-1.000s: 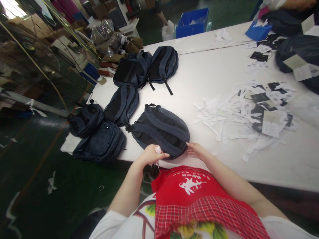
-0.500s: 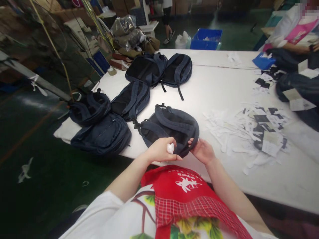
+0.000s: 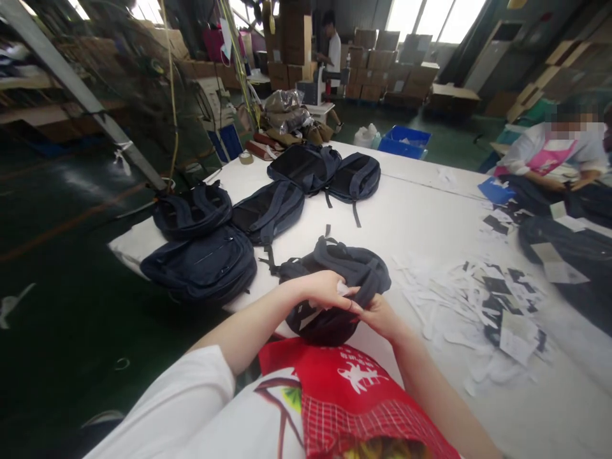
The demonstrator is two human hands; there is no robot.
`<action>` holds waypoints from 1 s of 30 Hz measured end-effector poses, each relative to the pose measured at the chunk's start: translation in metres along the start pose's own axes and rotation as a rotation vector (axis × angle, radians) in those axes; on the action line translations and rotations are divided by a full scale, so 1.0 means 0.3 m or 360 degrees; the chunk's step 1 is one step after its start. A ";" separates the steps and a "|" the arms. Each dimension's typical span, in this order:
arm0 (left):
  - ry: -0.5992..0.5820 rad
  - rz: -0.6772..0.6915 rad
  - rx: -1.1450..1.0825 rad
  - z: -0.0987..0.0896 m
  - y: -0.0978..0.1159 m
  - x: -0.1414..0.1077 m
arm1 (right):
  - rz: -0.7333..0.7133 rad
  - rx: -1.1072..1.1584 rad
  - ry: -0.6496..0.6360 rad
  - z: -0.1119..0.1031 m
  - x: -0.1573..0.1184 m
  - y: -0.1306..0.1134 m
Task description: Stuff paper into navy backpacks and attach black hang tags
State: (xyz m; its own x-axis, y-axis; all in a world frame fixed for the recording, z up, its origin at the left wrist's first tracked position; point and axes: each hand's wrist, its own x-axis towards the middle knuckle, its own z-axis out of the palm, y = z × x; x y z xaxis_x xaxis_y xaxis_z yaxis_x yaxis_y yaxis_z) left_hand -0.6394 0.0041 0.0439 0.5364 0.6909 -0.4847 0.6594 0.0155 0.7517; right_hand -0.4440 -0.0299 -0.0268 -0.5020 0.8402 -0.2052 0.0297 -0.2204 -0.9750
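Observation:
A dark navy backpack [image 3: 356, 262] lies in front of me at the table's near edge, straps upward. Its near side is opened and bulges toward my apron. My left hand [image 3: 327, 290] reaches across that opening with its fingers closed at the fabric edge. A small white wad [image 3: 342, 289] is tucked in the same hand. On the right, my right hand [image 3: 380, 313] grips the bag's edge, its fingertips close to those of the left. Something pale shows inside the opening beneath my left hand; I cannot make out what it is.
Several more navy backpacks [image 3: 203, 264] lie at the left and back of the white table [image 3: 415, 217]. Loose white strips and dark tags [image 3: 497, 287] are heaped to my right. Across the table a co-worker [image 3: 549, 153] handles dark bags. A blue bin [image 3: 404, 140] stands beyond the table.
The backpack's near side has been opened and pulled toward me. My left hand has moved right over the opening, close to my right hand. The camera view has tilted up.

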 end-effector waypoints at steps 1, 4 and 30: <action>-0.0018 -0.0011 0.0007 0.004 0.002 0.009 | -0.0001 -0.0023 0.0044 -0.001 0.001 -0.005; -0.0161 0.0035 0.0008 -0.028 -0.002 0.025 | -0.0008 -0.0057 0.0218 -0.008 -0.004 -0.008; -0.0801 0.0013 -0.1301 -0.049 0.018 0.026 | -0.0288 -0.0190 0.0030 -0.209 -0.284 -0.238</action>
State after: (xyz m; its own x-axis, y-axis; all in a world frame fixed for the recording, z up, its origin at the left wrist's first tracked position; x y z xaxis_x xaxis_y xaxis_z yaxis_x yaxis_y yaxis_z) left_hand -0.6395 0.0202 0.0509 0.8283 0.3048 -0.4702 0.1853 0.6429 0.7432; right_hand -0.3492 -0.0548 0.0551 -0.4924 0.8700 -0.0262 0.0431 -0.0057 -0.9991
